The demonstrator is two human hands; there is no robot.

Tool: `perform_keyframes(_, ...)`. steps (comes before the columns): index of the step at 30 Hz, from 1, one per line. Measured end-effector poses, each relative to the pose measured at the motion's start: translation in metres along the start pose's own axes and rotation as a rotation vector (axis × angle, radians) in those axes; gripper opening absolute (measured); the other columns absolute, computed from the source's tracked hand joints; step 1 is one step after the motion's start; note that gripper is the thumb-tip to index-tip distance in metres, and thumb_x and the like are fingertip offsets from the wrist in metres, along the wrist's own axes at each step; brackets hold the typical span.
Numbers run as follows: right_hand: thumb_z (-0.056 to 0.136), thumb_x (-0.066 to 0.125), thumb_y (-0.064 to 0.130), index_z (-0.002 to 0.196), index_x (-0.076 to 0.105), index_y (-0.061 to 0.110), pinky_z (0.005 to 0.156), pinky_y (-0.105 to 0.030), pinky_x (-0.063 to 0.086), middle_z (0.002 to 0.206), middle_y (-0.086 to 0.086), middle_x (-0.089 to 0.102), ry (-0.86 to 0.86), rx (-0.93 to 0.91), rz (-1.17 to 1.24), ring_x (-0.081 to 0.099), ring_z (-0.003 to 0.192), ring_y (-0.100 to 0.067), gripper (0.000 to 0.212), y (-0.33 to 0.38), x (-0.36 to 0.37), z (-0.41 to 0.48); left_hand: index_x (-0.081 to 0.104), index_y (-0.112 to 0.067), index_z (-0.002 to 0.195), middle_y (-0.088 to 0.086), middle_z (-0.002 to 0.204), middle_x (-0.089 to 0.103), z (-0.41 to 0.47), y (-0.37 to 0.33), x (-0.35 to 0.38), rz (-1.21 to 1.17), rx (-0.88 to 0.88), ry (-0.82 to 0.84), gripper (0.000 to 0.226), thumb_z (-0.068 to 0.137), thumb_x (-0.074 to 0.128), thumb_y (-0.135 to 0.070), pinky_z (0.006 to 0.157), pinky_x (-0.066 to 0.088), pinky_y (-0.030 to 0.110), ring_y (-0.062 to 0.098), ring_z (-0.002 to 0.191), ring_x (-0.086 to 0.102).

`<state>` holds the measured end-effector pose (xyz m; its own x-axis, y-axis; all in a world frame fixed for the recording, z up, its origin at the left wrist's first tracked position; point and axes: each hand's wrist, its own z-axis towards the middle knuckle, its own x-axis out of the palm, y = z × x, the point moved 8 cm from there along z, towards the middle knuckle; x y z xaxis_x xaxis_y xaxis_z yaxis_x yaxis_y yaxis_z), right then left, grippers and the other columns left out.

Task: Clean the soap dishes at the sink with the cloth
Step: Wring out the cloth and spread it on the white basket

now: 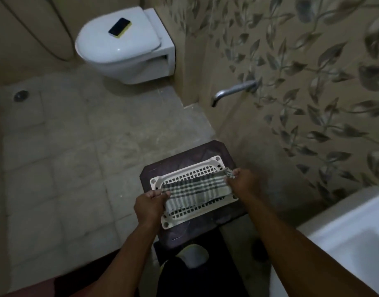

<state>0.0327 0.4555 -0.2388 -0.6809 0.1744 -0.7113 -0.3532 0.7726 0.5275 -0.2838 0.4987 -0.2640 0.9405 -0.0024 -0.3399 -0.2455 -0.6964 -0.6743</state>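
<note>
hands (195, 194) gripping cloth (197, 190), soap dish (190, 172) half-covered

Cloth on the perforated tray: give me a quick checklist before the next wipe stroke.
1. Left hand grips one end of the checked cloth: ok.
2. Right hand grips the other end: ok.
3. Cloth stretched flat across the white perforated tray: ok.
4. Tray lies on the dark stool, within its edges: ok.
5. Tray held against sliding: not ok, both hands are on the cloth.
6. Cloth wet or soaped: cannot tell.
</note>
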Motion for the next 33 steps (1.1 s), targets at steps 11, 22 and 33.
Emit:
perform_keyframes(11,0.083,0.067,0.019,0.092,0.071,0.006,0.072,-0.037,0.057,0.091,-0.016,0.071,-0.025,-0.117,-0.335,0.069,0.088,-0.032,0.017,0.000,0.055,0.036,0.072,-0.009,0.067,0.009,0.064,0.070,0.033,0.015,0.028,0.319,0.092,-0.135,0.017,0.076,0.080,-0.021,0.061,0.043,0.025,0.026,0.066,0.068)
perform_keyframes(22,0.094,0.049,0.006,0.098,0.066,0.005,0.081,-0.037,0.049,0.101,-0.016,0.069,-0.086,-0.232,-0.430,0.065,0.098,-0.032,0.018,0.014,0.048,0.023,0.076,-0.008,0.101,0.019,0.095,0.075,0.022,-0.004,0.021,0.575,0.243,-0.172,0.022,0.080,0.067,-0.010,0.074,0.046,0.031,0.037,0.089,0.069)
perform_keyframes(33,0.089,0.056,0.037,0.098,0.068,0.015,0.075,-0.036,0.054,0.095,-0.009,0.071,-0.129,-0.301,-0.280,0.067,0.089,-0.028,0.027,0.043,-0.076,-0.068,0.071,-0.019,0.105,0.002,0.101,0.076,-0.091,-0.087,0.053,0.615,0.732,0.092,0.018,0.090,0.067,-0.027,0.078,0.052,0.031,0.022,0.094,0.071)
